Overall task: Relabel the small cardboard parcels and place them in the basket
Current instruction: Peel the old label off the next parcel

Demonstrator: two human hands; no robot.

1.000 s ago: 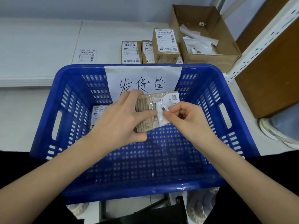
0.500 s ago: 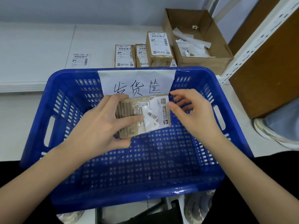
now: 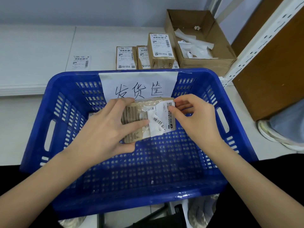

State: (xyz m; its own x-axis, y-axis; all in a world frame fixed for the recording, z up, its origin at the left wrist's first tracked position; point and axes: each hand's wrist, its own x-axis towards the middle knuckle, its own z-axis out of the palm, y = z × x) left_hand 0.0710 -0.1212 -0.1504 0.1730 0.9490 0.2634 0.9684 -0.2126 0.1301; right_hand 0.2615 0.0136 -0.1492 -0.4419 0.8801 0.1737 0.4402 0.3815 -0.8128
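Gripping a small cardboard parcel [image 3: 136, 122] over the blue basket [image 3: 69, 191], the left hand [image 3: 105, 134] wraps its fingers behind the parcel, thumb across the front. The right hand [image 3: 195, 119] pinches the right edge of the partly peeled white label [image 3: 162, 119] on the parcel face. Another parcel [image 3: 92, 114] lies in the basket behind the left hand. Beyond both hands, three labelled parcels [image 3: 144, 55] stand on the tabletop [image 3: 41, 46], beside an open carton [image 3: 212, 61] of backing strips.
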